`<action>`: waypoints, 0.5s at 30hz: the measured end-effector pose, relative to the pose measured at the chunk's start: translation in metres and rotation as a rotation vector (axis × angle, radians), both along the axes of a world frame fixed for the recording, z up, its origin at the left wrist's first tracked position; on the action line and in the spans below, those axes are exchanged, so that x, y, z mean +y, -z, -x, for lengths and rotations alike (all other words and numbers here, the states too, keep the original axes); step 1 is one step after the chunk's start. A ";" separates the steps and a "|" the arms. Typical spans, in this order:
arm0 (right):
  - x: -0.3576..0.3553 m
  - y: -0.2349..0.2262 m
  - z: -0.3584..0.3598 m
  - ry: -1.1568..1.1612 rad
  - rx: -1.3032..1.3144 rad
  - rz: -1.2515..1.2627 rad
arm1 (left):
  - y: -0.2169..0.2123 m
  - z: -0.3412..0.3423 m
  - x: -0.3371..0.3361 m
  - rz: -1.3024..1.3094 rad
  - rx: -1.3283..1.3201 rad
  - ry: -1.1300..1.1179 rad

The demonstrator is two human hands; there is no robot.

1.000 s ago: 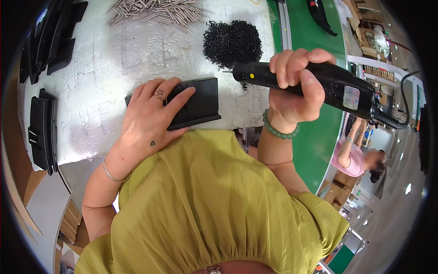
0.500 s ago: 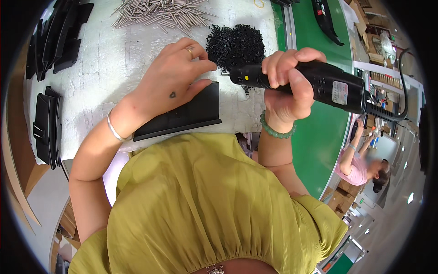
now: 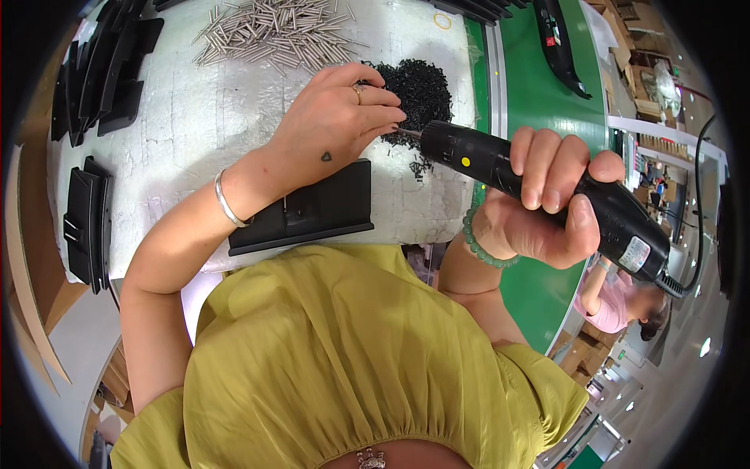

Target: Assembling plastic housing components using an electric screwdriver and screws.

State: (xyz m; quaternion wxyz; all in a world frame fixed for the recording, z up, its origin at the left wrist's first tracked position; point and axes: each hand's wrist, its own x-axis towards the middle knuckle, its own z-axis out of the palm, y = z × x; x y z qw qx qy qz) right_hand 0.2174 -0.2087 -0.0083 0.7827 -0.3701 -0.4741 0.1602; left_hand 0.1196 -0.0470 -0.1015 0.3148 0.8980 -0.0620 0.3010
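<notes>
My right hand [image 3: 555, 195] is wrapped round a black corded electric screwdriver [image 3: 476, 156], tilted with its bit toward the left. At the bit's tip, the fingers of my left hand [image 3: 344, 109] are pinched together; what they hold, if anything, is too small to make out. Just beyond those fingers lies a pile of small black screws [image 3: 426, 90]. Below my left hand and wrist, a black panel [image 3: 336, 199] with a raised lip lies at the table's near edge, partly hidden by my forearm.
A heap of metal pins [image 3: 273, 35] lies on the white padded table top [image 3: 180, 141]. Black panels [image 3: 90, 223] are stacked at the left, with more black parts [image 3: 117, 70] behind. A green surface [image 3: 539, 78] runs along the right, and a person in pink [image 3: 609, 305] is farther off.
The screwdriver and my right hand have come nearer and to the right, tilting more. My left hand has moved right, its fingers closing at the bit's tip.
</notes>
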 end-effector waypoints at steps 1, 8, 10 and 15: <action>0.000 0.002 -0.001 0.004 0.014 -0.053 | -0.001 0.000 -0.001 -0.003 -0.020 -0.018; 0.001 -0.006 0.001 0.003 0.019 -0.036 | -0.007 0.000 0.003 0.118 -0.054 -0.025; 0.000 -0.003 -0.003 -0.028 0.001 -0.071 | -0.006 0.000 0.003 0.124 -0.069 -0.019; 0.003 -0.003 -0.001 -0.093 -0.003 -0.129 | -0.011 0.008 0.008 0.112 -0.047 0.006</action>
